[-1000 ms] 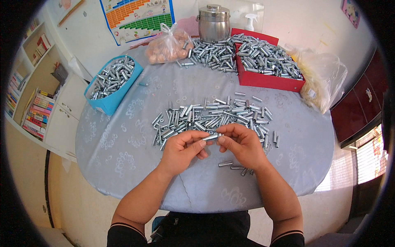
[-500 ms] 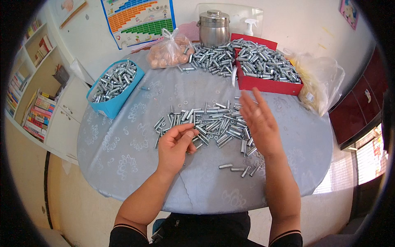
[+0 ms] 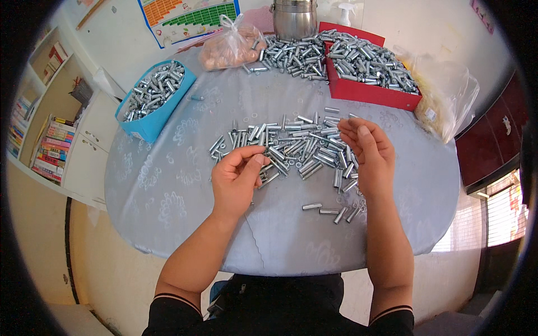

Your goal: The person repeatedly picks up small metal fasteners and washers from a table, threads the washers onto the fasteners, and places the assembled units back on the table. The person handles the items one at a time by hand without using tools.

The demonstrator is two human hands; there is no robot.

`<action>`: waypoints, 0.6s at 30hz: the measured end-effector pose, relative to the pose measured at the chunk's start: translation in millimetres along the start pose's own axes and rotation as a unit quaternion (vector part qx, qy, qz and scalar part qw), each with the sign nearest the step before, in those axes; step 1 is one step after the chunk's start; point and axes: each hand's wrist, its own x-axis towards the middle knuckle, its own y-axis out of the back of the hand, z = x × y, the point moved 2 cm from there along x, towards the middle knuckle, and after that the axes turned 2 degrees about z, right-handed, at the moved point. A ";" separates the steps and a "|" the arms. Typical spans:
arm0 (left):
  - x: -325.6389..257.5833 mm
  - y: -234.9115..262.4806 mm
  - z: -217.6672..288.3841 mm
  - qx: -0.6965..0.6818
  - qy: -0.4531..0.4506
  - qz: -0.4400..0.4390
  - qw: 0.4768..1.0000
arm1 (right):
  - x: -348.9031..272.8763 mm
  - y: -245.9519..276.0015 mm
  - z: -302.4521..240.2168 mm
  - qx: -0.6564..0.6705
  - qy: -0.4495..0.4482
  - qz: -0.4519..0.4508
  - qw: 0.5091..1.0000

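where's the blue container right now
In the head view, the blue container stands at the far left edge of the table, left of the tied plastic bag and the central metal pile.

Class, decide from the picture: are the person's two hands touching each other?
Apart. The head view shows the left hand and right hand plainly separated, with the pile of metal pieces visible in the gap between them.

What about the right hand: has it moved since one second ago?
Yes. Judged against the red box, the right hand has moved to the right and closer to that box, away from the left hand.
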 end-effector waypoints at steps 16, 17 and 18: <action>-3.5 -11.8 10.1 0.536 -0.260 -0.146 0.790 | -3.7 9.3 -3.1 -0.205 -0.108 -0.080 0.969; -3.4 -11.7 6.1 0.531 -0.261 -0.143 0.793 | -6.6 7.3 -5.0 -0.239 -0.087 -0.156 0.955; -3.4 -11.6 3.2 0.525 -0.261 -0.141 0.797 | -10.9 5.7 -6.8 -0.271 -0.064 -0.231 0.932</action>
